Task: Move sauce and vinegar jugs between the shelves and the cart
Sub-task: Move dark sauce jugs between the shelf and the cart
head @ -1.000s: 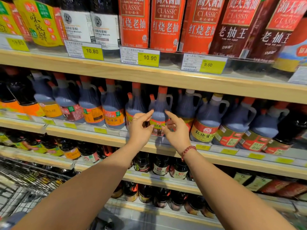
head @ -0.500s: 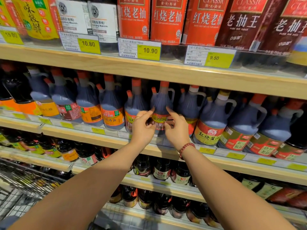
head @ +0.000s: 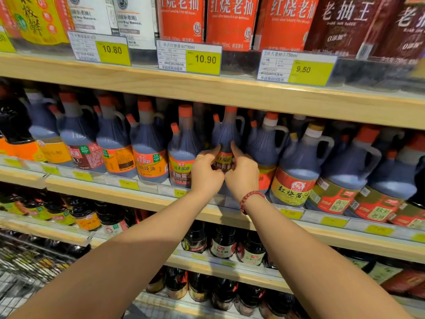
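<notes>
Compared with a second earlier, the left hand [head: 206, 172] and right hand [head: 242, 174] have closed toward each other, so that their knuckles now nearly meet in front of the red-capped jug [head: 224, 140] between them. More of the jug's label is now covered by the fingers. Both index fingertips have risen to the jug's dark body, just above the label.

pale matt wood shelf [head: 230, 93]; glossy dark plastic jug [head: 226, 134]; metal wire cart [head: 25, 268].
</notes>
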Tool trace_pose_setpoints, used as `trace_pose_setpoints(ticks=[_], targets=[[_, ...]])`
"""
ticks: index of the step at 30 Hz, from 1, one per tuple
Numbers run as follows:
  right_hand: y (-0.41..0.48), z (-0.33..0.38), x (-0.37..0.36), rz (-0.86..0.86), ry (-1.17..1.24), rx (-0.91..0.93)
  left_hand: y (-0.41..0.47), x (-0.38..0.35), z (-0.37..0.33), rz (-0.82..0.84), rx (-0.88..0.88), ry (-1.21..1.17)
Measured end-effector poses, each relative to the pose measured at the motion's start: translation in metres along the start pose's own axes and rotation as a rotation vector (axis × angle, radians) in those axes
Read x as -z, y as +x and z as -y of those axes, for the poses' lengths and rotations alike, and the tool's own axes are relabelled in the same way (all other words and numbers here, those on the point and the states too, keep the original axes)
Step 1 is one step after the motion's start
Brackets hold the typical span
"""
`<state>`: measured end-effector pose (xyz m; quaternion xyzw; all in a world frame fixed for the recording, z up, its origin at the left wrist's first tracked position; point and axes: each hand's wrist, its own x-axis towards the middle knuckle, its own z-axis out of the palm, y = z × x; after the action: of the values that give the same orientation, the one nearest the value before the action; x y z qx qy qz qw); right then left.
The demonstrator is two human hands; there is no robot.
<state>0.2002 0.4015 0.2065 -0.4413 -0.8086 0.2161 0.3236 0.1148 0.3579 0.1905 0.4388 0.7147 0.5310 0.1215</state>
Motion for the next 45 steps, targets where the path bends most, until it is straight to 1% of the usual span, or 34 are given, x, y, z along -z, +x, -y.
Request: trace_pose_setpoints(ticks=[7,14,17,20,24,27,30,36,40,42,45], targets=[[0.009,0.002,0.004,0.025,-0.067,0.037,0.016,-0.004,0.001,0.090,0.044,-0.010],[0.017,0.003,0.006,0.101,-0.119,-0.026,0.022,-0.004,-0.001,0.137,0.063,-0.046],[0.013,0.002,0.009,0.115,-0.040,-0.044,0.020,-0.002,0.003,0.137,0.046,-0.055],[0.006,0.000,0.014,0.124,0.103,-0.041,0.008,0.006,0.001,0.136,0.068,-0.144],[-0.009,0.004,0.027,0.112,0.172,-0.021,-0.011,0.024,-0.003,0.125,0.066,-0.225],[-0.025,0.013,0.034,0.100,0.229,-0.002,-0.024,0.040,-0.004,0.084,0.110,-0.227],[-0.037,0.021,0.031,0.126,0.255,0.034,-0.041,0.058,-0.003,0.054,0.114,-0.225],[-0.061,0.054,-0.004,0.204,0.400,0.125,-0.075,0.106,0.010,-0.083,0.177,-0.231],[-0.078,0.091,-0.039,0.325,0.457,0.176,-0.092,0.153,0.037,-0.192,0.266,-0.205],[-0.089,0.121,-0.064,0.414,0.475,0.201,-0.102,0.189,0.057,-0.269,0.307,-0.200],[-0.099,0.149,-0.088,0.518,0.503,0.226,-0.117,0.226,0.074,-0.306,0.352,-0.170]])
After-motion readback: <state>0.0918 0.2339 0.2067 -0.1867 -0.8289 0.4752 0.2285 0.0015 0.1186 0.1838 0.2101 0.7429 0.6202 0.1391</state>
